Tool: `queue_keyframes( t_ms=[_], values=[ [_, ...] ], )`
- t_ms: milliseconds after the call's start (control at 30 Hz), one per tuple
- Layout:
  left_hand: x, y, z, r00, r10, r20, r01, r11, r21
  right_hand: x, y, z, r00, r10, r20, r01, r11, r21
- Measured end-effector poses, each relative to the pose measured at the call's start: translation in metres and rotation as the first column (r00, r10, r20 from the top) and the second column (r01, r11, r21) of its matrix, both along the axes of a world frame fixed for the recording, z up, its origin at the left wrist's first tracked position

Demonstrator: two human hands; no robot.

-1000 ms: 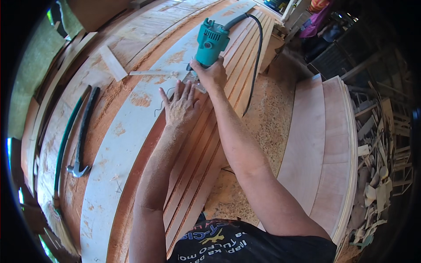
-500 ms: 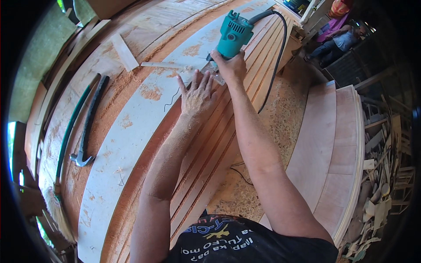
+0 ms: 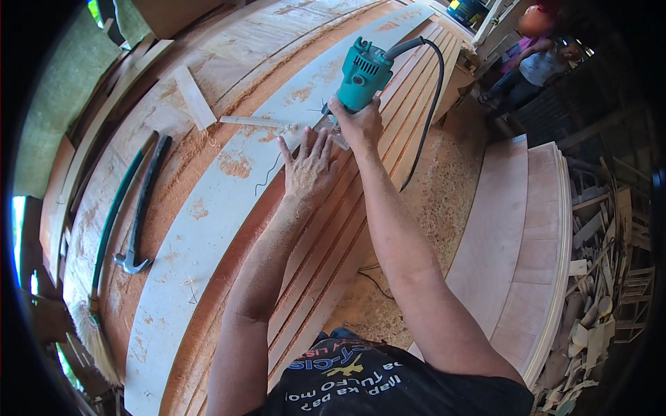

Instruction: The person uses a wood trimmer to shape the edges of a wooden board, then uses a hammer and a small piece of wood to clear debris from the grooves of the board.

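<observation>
Right hand (image 3: pixel 359 125) closed round the lower body of a teal power tool (image 3: pixel 362 75); the tool stands at the edge of a long, pale curved board (image 3: pixel 194 243), its clear base plate (image 3: pixel 340 136) showing under the grip; black cord (image 3: pixel 437 97) leaves the top of the tool, bends over and hangs down to the right of the work.

Left hand (image 3: pixel 309 170) open, palm down, fingers spread, just left of the base plate, at the same board edge; whether the fingertips touch the plate cannot be told; sawdust coats the back of the hand and wrist.

Grooved reddish boards (image 3: pixel 326 243) run lengthwise beneath both forearms; sawdust (image 3: pixel 234 165) lies in patches on the pale board; a thin wood strip (image 3: pixel 250 121) reaches onto it, near a short flat wood piece (image 3: pixel 195 97).

On the bench (image 3: pixel 257 41), left side: a dark-handled claw hammer (image 3: pixel 144 201), beside it a green-handled brush (image 3: pixel 114 229), bristles toward the lower left; far right, stacked curved panels (image 3: pixel 492 243), then a scrap-wood pile (image 3: pixel 590 305); another person (image 3: pixel 541 67) in the background, upper right.
</observation>
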State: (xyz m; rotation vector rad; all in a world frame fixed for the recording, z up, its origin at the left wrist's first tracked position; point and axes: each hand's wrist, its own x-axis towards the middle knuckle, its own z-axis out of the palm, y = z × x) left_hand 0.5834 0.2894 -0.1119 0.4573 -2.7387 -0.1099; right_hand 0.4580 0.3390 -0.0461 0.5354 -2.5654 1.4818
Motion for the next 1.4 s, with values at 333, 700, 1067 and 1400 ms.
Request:
queue_keyframes(
  t_ms=[333, 700, 1067, 1400],
  values=[
    [-0.019, 0.006, 0.004, 0.998, -0.03, -0.052, 0.033, 0.998, 0.056, -0.021, 0.006, 0.001, 0.999, 0.012, -0.043, -0.014, 0.998, -0.057],
    [-0.053, 0.011, -0.008, 0.955, 0.035, -0.294, -0.008, 0.996, 0.094, -0.09, 0.004, -0.033, 0.983, -0.178, -0.039, 0.18, 0.982, 0.056],
    [-0.066, 0.017, -0.023, 0.982, 0.178, -0.069, -0.184, 0.979, -0.083, -0.091, -0.008, -0.029, 0.982, 0.185, 0.027, -0.178, 0.968, -0.176],
    [-0.096, 0.018, -0.001, 0.934, 0.052, -0.354, 0.006, 0.987, 0.161, -0.216, 0.015, -0.093, 0.871, 0.143, 0.47, 0.025, 0.942, -0.334]
  ],
)
